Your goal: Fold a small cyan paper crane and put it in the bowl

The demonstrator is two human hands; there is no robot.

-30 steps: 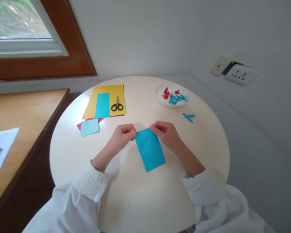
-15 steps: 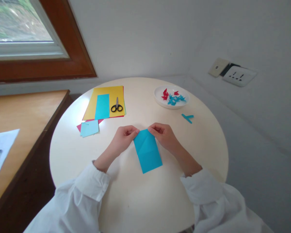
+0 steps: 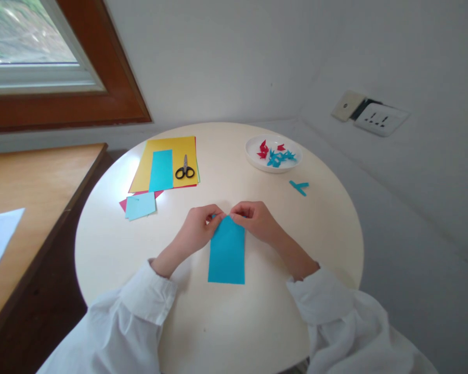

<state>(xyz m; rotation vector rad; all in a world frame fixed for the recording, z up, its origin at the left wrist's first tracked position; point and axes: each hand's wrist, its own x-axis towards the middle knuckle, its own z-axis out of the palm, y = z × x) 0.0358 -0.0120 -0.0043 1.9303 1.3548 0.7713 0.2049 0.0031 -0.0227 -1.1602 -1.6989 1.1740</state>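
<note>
A blue sheet of paper [image 3: 226, 257] hangs or lies in front of me over the white table, its long side pointing toward me. My left hand [image 3: 203, 224] pinches its far edge near the left corner. On the right side of that same edge, my right hand [image 3: 254, 219] grips it between thumb and fingers. Both sets of fingertips nearly meet at the middle of the far edge and hide the corners there.
Black-handled scissors [image 3: 184, 170] and a blue paper strip [image 3: 161, 170] rest on yellow sheets [image 3: 140, 176]. Small pale blue papers [image 3: 141, 206] lie nearer. A white plate [image 3: 253, 162] holds red and blue folded pieces. Blue scraps [image 3: 299, 187] lie near it. A wooden desk [image 3: 42, 176] stands left.
The paper has turned from a slant to nearly straight, and its creased face no longer shows. My hands have come closer together along its far edge.
</note>
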